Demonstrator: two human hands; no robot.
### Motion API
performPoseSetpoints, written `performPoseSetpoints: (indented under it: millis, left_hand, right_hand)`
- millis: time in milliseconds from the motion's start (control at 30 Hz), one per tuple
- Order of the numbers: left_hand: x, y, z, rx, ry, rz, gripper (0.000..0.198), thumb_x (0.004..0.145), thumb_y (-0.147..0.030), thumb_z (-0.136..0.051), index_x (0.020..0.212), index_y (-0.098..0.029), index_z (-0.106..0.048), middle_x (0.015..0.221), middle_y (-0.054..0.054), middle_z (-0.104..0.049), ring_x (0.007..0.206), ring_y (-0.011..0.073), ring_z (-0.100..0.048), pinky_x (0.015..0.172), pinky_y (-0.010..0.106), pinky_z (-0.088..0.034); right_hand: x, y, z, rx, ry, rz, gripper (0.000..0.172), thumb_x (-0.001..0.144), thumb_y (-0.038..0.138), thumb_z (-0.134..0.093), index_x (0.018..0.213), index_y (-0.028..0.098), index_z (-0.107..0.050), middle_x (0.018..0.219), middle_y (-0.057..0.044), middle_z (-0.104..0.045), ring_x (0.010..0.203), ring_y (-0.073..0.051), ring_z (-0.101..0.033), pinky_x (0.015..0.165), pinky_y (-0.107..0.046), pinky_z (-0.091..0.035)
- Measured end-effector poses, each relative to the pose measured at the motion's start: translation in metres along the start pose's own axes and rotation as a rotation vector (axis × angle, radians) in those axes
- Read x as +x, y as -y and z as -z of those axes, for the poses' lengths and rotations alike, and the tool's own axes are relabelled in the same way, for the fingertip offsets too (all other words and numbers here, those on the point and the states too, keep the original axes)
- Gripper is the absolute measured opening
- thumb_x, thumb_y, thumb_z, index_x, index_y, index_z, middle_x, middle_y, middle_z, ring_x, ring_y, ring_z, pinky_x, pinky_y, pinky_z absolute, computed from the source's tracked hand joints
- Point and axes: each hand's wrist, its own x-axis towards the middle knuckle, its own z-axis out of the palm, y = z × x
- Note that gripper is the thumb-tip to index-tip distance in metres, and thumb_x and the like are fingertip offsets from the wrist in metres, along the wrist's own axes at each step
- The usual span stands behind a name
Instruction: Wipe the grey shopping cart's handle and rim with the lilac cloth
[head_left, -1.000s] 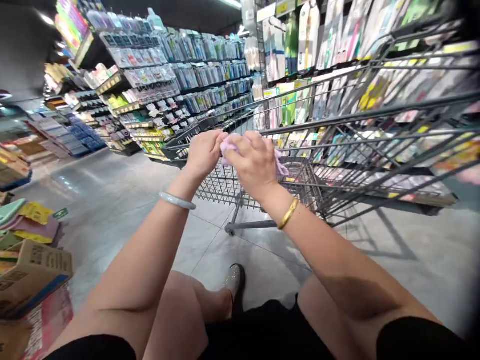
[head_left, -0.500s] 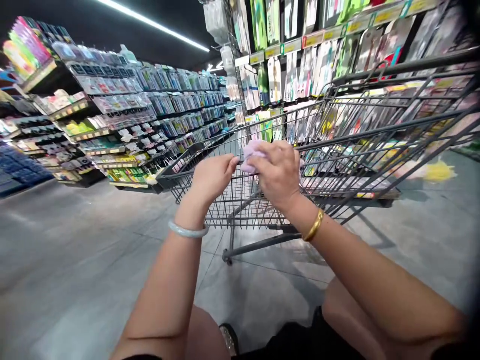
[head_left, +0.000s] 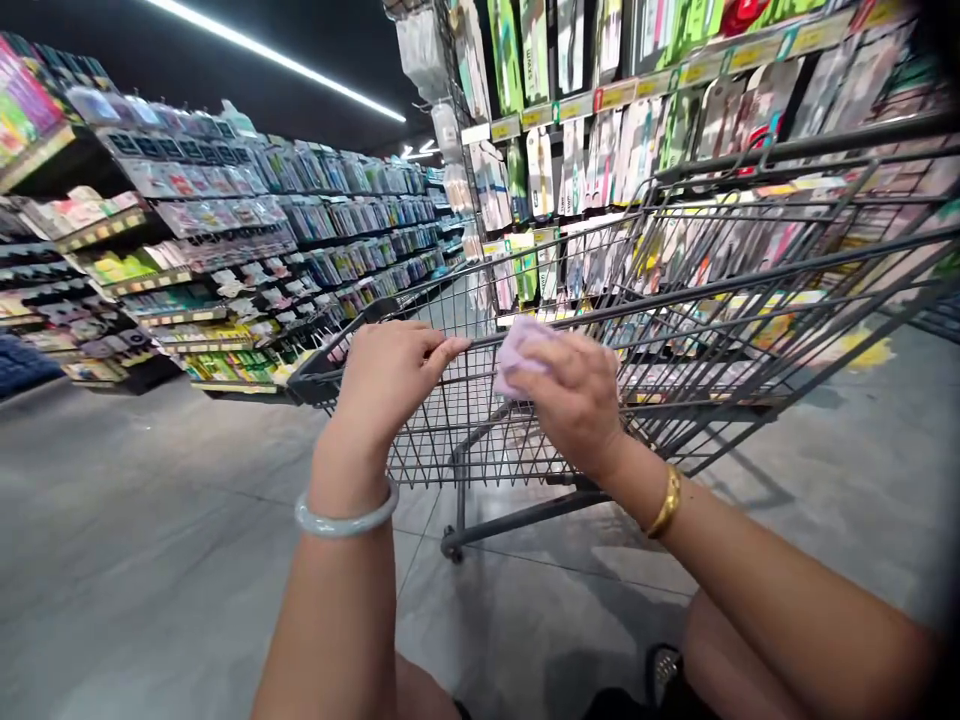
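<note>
at wire cart (head_left: 465,440) rim, lilac cloth (head_left: 517,352)

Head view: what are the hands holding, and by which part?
The right hand holds a lilac cloth bunched in its fingers, most of it under the palm. The left hand lies on the cart rim; a grip cannot be told.

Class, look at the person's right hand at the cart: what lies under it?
A lilac cloth pokes out from under the right hand, at the rim of the wire cart. The hand covers the rest of the cloth and whatever it touches.
</note>
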Motion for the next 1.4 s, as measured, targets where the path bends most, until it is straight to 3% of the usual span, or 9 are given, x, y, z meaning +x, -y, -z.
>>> performPoseSetpoints:
  millis: [133, 200, 367, 567, 800, 1000, 1067, 1233, 1400]
  left_hand:
    - [0.002, 0.01, -0.001, -0.031, 0.131, 0.186, 0.071, 0.093, -0.077, -0.026, 0.068, -0.023, -0.065, 0.066, 0.001, -0.067, 0.063, 0.0171, -0.055, 0.059, 0.031, -0.027]
    - [0.004, 0.012, -0.003, -0.043, 0.145, 0.217, 0.072, 0.091, -0.08, -0.026, 0.068, -0.024, -0.065, 0.068, 0.0, -0.068, 0.064, 0.0172, -0.055, 0.059, 0.031, -0.026]
    - [0.005, 0.011, -0.003, -0.051, 0.148, 0.21, 0.069, 0.091, -0.078, -0.027, 0.071, -0.025, -0.067, 0.07, -0.002, -0.069, 0.065, 0.0165, -0.056, 0.059, 0.031, -0.026]
    - [0.001, -0.001, 0.001, -0.006, 0.148, 0.207, 0.071, 0.092, -0.077, -0.026, 0.069, -0.023, -0.066, 0.066, 0.0, -0.067, 0.062, 0.0164, -0.054, 0.057, 0.032, -0.024]
    - [-0.003, -0.017, 0.008, 0.04, 0.192, 0.109, 0.043, 0.097, -0.052, -0.039, 0.082, -0.027, -0.071, 0.083, 0.0, -0.073, 0.078, 0.0198, -0.061, 0.059, 0.031, -0.026]
    - [-0.006, -0.017, 0.016, -0.137, 0.216, 0.104, 0.059, 0.099, -0.062, -0.026, 0.076, -0.024, -0.065, 0.077, 0.0, -0.073, 0.073, 0.0175, -0.061, 0.063, 0.03, -0.033]
    - [-0.006, -0.016, 0.016, -0.149, 0.219, 0.102, 0.058, 0.099, -0.062, -0.028, 0.074, -0.023, -0.064, 0.075, 0.0, -0.072, 0.071, 0.0174, -0.061, 0.062, 0.03, -0.033]
    - [-0.005, -0.018, 0.015, -0.113, 0.198, 0.09, 0.049, 0.099, -0.054, -0.033, 0.077, -0.023, -0.064, 0.079, 0.001, -0.071, 0.073, 0.0184, -0.06, 0.061, 0.03, -0.032]
    - [-0.004, -0.019, 0.017, -0.164, 0.237, 0.132, 0.056, 0.098, -0.062, -0.032, 0.073, -0.023, -0.062, 0.073, 0.0, -0.071, 0.069, 0.0172, -0.059, 0.061, 0.03, -0.032]
  right_hand:
    - [-0.021, 0.011, -0.012, 0.062, 0.218, 0.247, 0.008, 0.094, 0.025, -0.062, 0.095, 0.026, -0.07, 0.118, 0.003, -0.069, 0.114, -0.021, -0.052, 0.086, -0.039, -0.038]
    - [-0.013, 0.014, -0.01, 0.098, 0.194, 0.179, 0.007, 0.093, 0.027, -0.063, 0.096, 0.027, -0.07, 0.118, 0.003, -0.07, 0.114, -0.02, -0.052, 0.089, -0.039, -0.039]
    - [0.014, 0.015, -0.009, 0.056, -0.033, -0.085, 0.015, 0.089, 0.026, -0.069, 0.103, 0.03, -0.07, 0.122, 0.002, -0.069, 0.118, -0.023, -0.051, 0.096, -0.042, -0.039]
    - [-0.016, 0.043, -0.025, 0.102, 0.209, 0.208, 0.007, 0.092, 0.025, -0.064, 0.092, 0.027, -0.07, 0.118, 0.005, -0.07, 0.113, -0.02, -0.054, 0.088, -0.039, -0.037]
    - [0.023, 0.043, 0.002, 0.102, -0.033, -0.08, 0.014, 0.089, 0.028, -0.07, 0.103, 0.029, -0.07, 0.12, 0.002, -0.07, 0.117, -0.021, -0.052, 0.099, -0.041, -0.039]
    - [-0.016, 0.056, -0.012, 0.102, 0.214, 0.244, 0.009, 0.092, 0.027, -0.063, 0.091, 0.029, -0.072, 0.122, 0.005, -0.068, 0.114, -0.021, -0.053, 0.088, -0.04, -0.038]
    - [-0.01, 0.053, -0.002, 0.135, 0.212, 0.186, 0.008, 0.092, 0.028, -0.064, 0.093, 0.03, -0.072, 0.122, 0.005, -0.068, 0.115, -0.021, -0.053, 0.09, -0.04, -0.039]
    - [0.015, 0.033, 0.014, 0.105, -0.002, -0.039, 0.015, 0.088, 0.029, -0.071, 0.103, 0.031, -0.07, 0.123, 0.002, -0.068, 0.118, -0.022, -0.051, 0.098, -0.042, -0.04]
    - [-0.014, 0.044, -0.007, 0.092, 0.178, 0.222, 0.006, 0.091, 0.025, -0.065, 0.091, 0.028, -0.07, 0.118, 0.003, -0.069, 0.114, -0.021, -0.052, 0.09, -0.04, -0.037]
